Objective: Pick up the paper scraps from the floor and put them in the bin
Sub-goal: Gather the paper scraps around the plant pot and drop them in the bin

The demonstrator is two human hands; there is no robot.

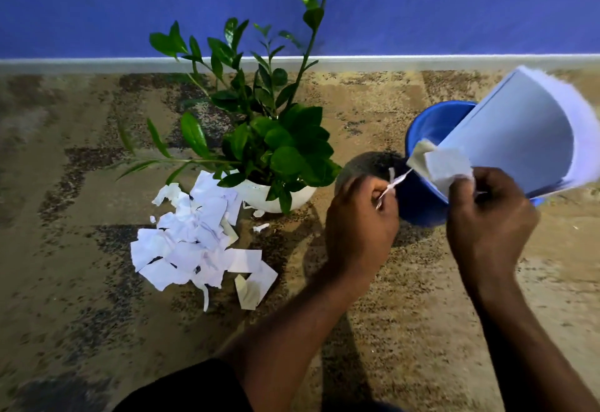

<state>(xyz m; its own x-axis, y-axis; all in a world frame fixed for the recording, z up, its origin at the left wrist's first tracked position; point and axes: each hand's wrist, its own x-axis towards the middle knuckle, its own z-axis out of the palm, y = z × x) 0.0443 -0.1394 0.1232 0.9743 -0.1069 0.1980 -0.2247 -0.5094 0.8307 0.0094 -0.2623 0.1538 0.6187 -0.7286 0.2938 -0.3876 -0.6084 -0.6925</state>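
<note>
Blue bin (418, 203) sits on the speckled stone floor (81, 281), right of a white pot (276, 195) holding a leafy green plant (279, 138). My left hand (360, 226) is up just beside the bin's near-left side, fingers closed in a pinch on a thin paper strip (397, 181) that angles up toward the bin rim. My right hand (487, 220) is closed on a couple of small paper scraps (444, 166) and on the lower edge of a big curled white sheet stack (519, 135), which leans over the bin mouth and covers most of it. Held scraps are at the bin's near rim, above it, not inside as far as I can see. Hands are apart, bin edge between them. Main pile of torn paper scraps (194, 242) lies on the floor, left of my left forearm and just in front of the pot, some pieces touching its base. A few tiny bits (261, 227) lie loose between pile and pot. Purple-blue wall (97, 5) with pale skirting (65, 64) runs behind. Bin contents hidden by the sheets, cannot tell what's in there.
</note>
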